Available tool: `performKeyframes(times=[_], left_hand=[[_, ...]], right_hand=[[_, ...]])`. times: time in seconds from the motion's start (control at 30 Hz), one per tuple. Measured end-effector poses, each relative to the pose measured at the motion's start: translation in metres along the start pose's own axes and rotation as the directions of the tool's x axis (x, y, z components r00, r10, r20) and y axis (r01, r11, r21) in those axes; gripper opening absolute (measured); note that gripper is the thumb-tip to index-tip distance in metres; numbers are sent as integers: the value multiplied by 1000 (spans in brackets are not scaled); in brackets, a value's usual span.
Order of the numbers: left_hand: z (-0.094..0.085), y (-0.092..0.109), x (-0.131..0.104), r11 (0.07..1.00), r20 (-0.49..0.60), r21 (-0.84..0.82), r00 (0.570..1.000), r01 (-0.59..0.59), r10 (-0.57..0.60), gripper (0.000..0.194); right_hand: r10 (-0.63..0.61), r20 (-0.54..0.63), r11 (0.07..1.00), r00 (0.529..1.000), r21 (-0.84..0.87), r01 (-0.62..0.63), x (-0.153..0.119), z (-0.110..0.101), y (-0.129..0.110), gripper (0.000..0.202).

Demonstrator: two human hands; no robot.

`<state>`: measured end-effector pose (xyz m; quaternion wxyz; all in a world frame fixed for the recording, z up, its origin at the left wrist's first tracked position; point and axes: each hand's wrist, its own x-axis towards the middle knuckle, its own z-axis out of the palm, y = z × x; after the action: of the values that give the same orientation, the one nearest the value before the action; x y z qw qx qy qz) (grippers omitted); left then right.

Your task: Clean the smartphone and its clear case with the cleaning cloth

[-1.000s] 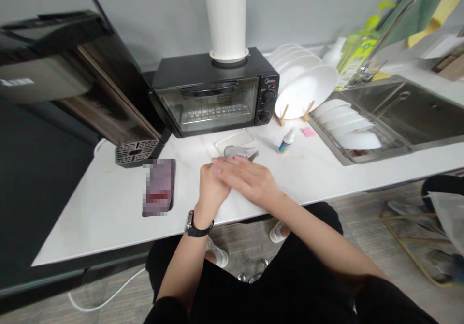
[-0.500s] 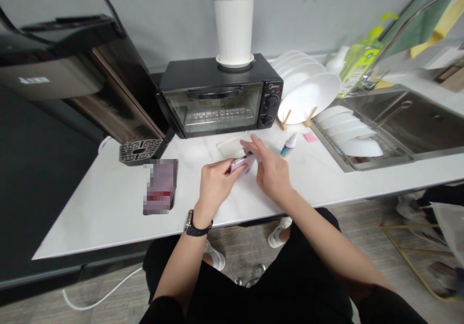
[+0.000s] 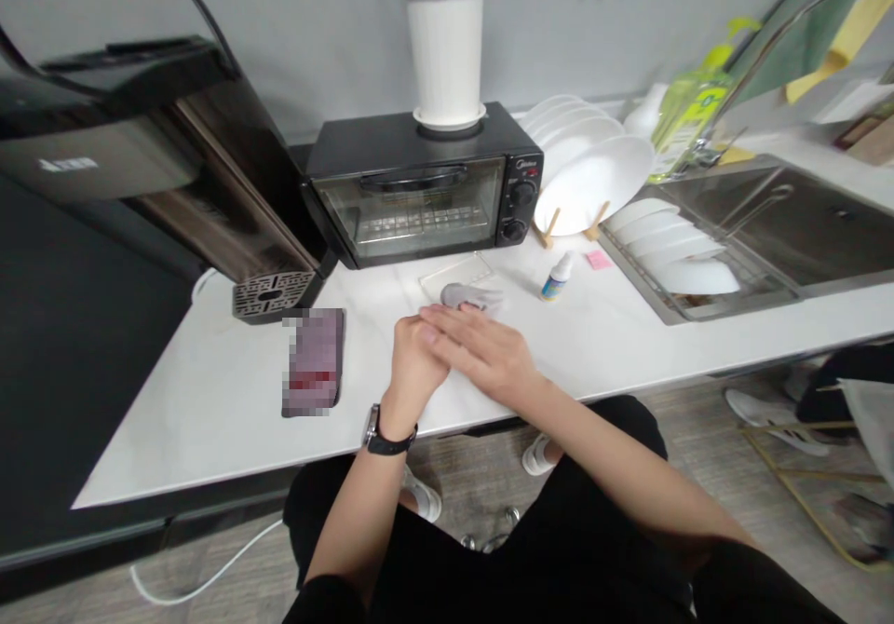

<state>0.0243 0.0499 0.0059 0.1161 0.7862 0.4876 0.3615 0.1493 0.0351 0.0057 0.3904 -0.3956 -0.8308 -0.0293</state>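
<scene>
My left hand (image 3: 413, 354), a watch on its wrist, is closed low over the counter. Half a second ago it plainly held a lavender phone, which is now hidden under my right hand. My right hand (image 3: 485, 349) lies across my left fingers, its own fingers close together and pointing left. A soft grey cloth (image 3: 481, 299) sticks out beyond the right fingers, slightly blurred. Behind it a clear flat rectangle (image 3: 447, 275) lies on the counter. A small spray bottle (image 3: 557, 279) stands to the right, with a pink packet (image 3: 598, 260) farther on.
A dark phone-shaped item (image 3: 314, 359), partly pixelated, lies left on the white counter (image 3: 209, 419). Behind stands a toaster oven (image 3: 419, 205) bearing a white utensil pot (image 3: 447, 56). A drink dispenser (image 3: 230, 177) is at left; racked plates (image 3: 593, 182) and a sink (image 3: 824, 223) are at right.
My right hand has come left and down, over my left fingers. The phone has gone out of sight behind it, and the grey cloth now shows beyond the fingers.
</scene>
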Motion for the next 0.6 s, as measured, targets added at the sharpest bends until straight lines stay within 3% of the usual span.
performKeyframes(times=[0.37, 0.5, 0.6], left_hand=[[-5, -1, -1, 999, 45, 26, 999, -24, 22, 17], [-13, 7, 3, 999, 107, 14, 993, -43, 41, 18], [-13, 10, 7, 998, 165, 27, 985, -52, 47, 19]], right_hand=[[53, -9, 994, 999, 101, -52, 2, -7, 4, 37], [219, 8, 951, 976, 221, -216, -6, -17, 19, 31], [306, 15, 896, 952, 334, -293, -22, -13, 34, 25]])
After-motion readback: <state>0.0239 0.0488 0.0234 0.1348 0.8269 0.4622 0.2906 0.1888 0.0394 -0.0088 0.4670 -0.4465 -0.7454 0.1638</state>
